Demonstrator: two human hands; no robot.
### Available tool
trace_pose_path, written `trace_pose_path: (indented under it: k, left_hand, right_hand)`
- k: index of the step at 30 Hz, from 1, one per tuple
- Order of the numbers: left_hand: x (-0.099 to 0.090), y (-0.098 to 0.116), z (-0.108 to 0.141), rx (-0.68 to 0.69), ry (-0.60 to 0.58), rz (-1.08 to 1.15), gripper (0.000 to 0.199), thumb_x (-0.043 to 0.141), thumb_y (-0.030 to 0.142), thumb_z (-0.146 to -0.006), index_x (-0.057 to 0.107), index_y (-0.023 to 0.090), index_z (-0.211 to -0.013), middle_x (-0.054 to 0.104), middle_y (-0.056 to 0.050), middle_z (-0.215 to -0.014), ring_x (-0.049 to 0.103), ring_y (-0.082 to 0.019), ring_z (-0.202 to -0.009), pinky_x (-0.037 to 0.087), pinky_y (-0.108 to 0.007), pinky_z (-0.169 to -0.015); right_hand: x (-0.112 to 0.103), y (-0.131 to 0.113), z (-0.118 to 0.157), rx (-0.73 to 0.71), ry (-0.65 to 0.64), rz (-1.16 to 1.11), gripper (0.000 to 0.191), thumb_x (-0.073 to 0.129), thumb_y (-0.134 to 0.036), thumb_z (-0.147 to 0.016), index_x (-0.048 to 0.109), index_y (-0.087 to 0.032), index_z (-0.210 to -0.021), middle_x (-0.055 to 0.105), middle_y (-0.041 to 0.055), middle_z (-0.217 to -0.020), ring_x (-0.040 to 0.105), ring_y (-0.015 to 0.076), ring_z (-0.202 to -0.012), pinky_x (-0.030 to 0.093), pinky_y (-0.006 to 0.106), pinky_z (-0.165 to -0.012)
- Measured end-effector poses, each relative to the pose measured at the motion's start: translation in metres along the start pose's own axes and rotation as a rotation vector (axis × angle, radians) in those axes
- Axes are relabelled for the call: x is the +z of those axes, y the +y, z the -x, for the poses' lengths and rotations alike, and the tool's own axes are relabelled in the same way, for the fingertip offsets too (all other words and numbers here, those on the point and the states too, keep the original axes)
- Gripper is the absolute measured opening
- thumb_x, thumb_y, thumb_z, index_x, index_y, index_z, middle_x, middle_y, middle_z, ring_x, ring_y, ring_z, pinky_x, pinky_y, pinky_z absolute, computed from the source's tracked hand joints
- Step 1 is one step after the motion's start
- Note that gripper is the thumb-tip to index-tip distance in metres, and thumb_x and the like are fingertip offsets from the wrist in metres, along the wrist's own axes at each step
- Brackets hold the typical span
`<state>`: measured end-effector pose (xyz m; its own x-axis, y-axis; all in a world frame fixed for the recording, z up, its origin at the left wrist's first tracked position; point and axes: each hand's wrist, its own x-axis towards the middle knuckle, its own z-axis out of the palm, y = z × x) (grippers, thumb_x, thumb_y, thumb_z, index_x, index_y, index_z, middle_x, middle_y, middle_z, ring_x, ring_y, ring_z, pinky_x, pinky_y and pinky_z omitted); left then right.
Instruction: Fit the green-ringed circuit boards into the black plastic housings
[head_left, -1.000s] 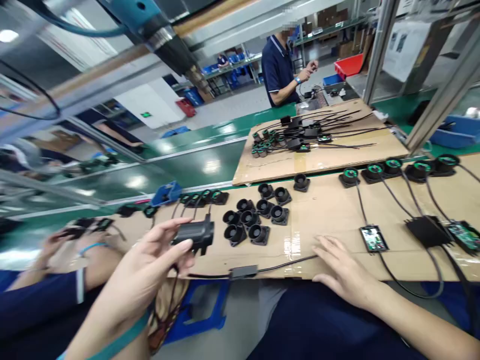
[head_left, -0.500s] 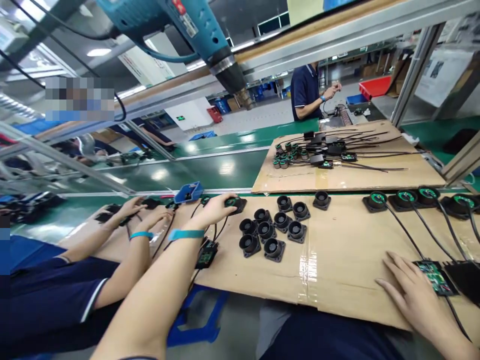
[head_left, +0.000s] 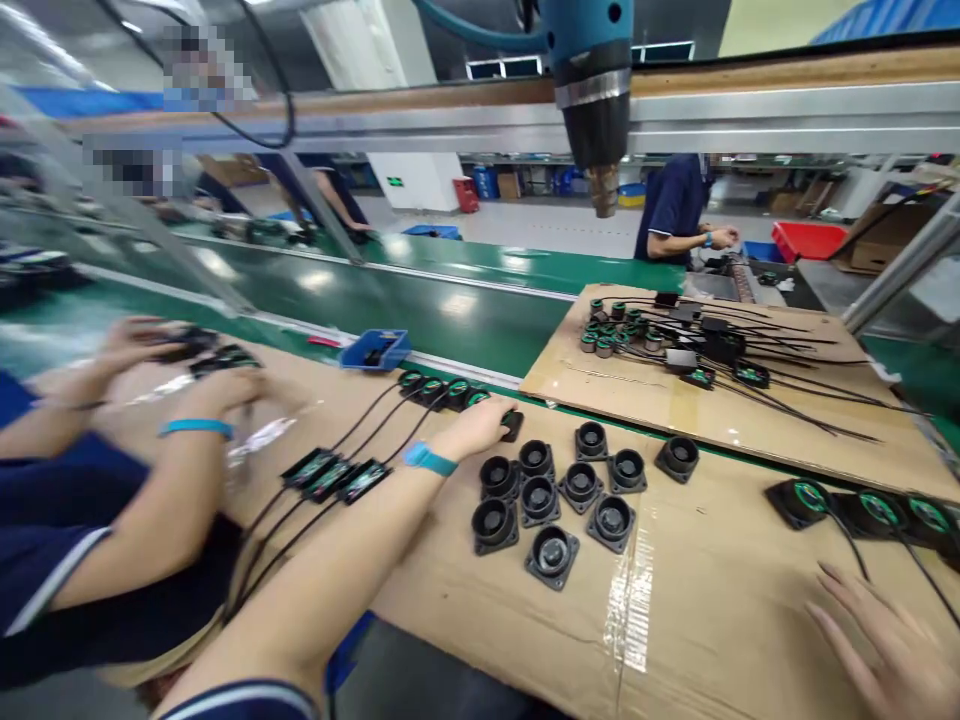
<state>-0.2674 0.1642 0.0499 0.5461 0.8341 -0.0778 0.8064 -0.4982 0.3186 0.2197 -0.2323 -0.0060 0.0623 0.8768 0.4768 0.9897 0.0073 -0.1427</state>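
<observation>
My left hand (head_left: 491, 425), with a teal wristband, has its fingers closed round the edge of a black square housing (head_left: 512, 426) at the end of a row of green-ringed parts (head_left: 431, 388). Black cables run from that row to open circuit boxes (head_left: 326, 478). My right hand (head_left: 885, 640) is at the lower right with its fingers apart, over the cardboard (head_left: 697, 590), holding nothing. Near it are wired housings with green rings (head_left: 806, 500). Several bare black housings (head_left: 553, 553) stand between my hands, and a single one (head_left: 677, 457) sits farther back.
A co-worker's hands (head_left: 232, 388) handle parts at the left. A blue tray (head_left: 375, 349) stands at the cardboard's back edge. A power drill (head_left: 596, 110) hangs overhead. Behind, a second cardboard sheet (head_left: 600, 395) bears cabled parts; another person (head_left: 671, 215) stands beyond.
The view has turned left. My left hand stays at the housing row, where more green-ringed parts now show. My right hand no longer lies beside the circuit board. The co-worker's hands have shifted left.
</observation>
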Motion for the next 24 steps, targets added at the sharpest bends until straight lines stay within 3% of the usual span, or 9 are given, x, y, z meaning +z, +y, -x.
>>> trace_pose_path:
  k: [2,4,8,11,16,19,24]
  left_hand:
    - [0.0,-0.008,-0.002,0.037,-0.011,-0.015,0.05,0.059,0.013,-0.076,0.063,0.015,-0.125,0.065,-0.017,-0.132,0.06,-0.033,-0.125,0.044,-0.045,-0.11]
    - [0.001,-0.019,-0.006,0.059,-0.012,-0.044,0.051,0.056,0.016,-0.078,0.061,0.015,-0.128,0.064,-0.017,-0.134,0.058,-0.033,-0.127,0.043,-0.045,-0.111]
    - [0.002,-0.042,-0.014,0.034,0.024,-0.058,0.054,0.056,0.024,-0.078,0.06,0.015,-0.13,0.064,-0.016,-0.135,0.058,-0.034,-0.128,0.044,-0.045,-0.111]
    - [-0.003,-0.049,-0.015,0.003,0.03,-0.047,0.053,0.055,0.026,-0.078,0.061,0.015,-0.129,0.065,-0.016,-0.133,0.06,-0.034,-0.125,0.046,-0.046,-0.109]
    - [-0.005,-0.039,-0.017,-0.001,0.006,-0.111,0.052,0.051,0.02,-0.08,0.06,0.012,-0.131,0.064,-0.02,-0.133,0.061,-0.035,-0.124,0.047,-0.048,-0.106]
    - [0.002,-0.036,-0.015,-0.005,0.055,-0.117,0.051,0.048,0.016,-0.082,0.059,0.013,-0.132,0.061,-0.021,-0.135,0.062,-0.036,-0.123,0.05,-0.051,-0.103]
    - [0.007,-0.035,0.007,0.037,0.235,0.003,0.061,0.05,0.027,-0.09,0.041,0.014,-0.148,0.048,-0.02,-0.15,0.05,-0.036,-0.137,0.047,-0.053,-0.109]
  right_hand:
    - [-0.003,-0.014,-0.056,-0.054,-0.016,-0.003,0.036,0.056,-0.042,-0.094,0.066,-0.026,-0.124,0.071,0.01,-0.123,0.067,0.0347,-0.112,0.053,0.053,-0.096]
    - [0.007,-0.03,-0.12,-0.055,-0.038,0.0,0.036,0.055,-0.042,-0.096,0.067,-0.023,-0.124,0.07,0.0117,-0.127,0.063,0.0339,-0.117,0.05,0.053,-0.101]
    - [0.06,-0.053,-0.24,-0.045,-0.129,-0.008,0.038,0.054,-0.039,-0.097,0.066,-0.017,-0.126,0.064,0.0161,-0.134,0.056,0.0348,-0.124,0.044,0.054,-0.103]
    - [0.104,-0.073,-0.31,-0.003,-0.165,0.006,0.037,0.057,-0.034,-0.094,0.067,-0.014,-0.124,0.063,0.018,-0.134,0.054,0.0351,-0.122,0.042,0.052,-0.102]
    - [0.16,-0.127,-0.391,-0.087,-0.186,0.04,0.041,0.058,-0.039,-0.095,0.064,-0.016,-0.128,0.052,0.0171,-0.147,0.044,0.0346,-0.131,0.034,0.05,-0.107]
    - [0.187,-0.163,-0.429,-0.13,-0.182,0.071,0.046,0.061,-0.047,-0.092,0.064,-0.015,-0.125,0.043,0.0183,-0.154,0.034,0.0343,-0.139,0.03,0.049,-0.111]
    - [0.224,-0.198,-0.474,0.063,-0.311,0.107,0.059,0.072,-0.049,-0.082,0.062,-0.009,-0.124,0.046,0.0248,-0.148,0.031,0.0368,-0.14,0.026,0.053,-0.112]
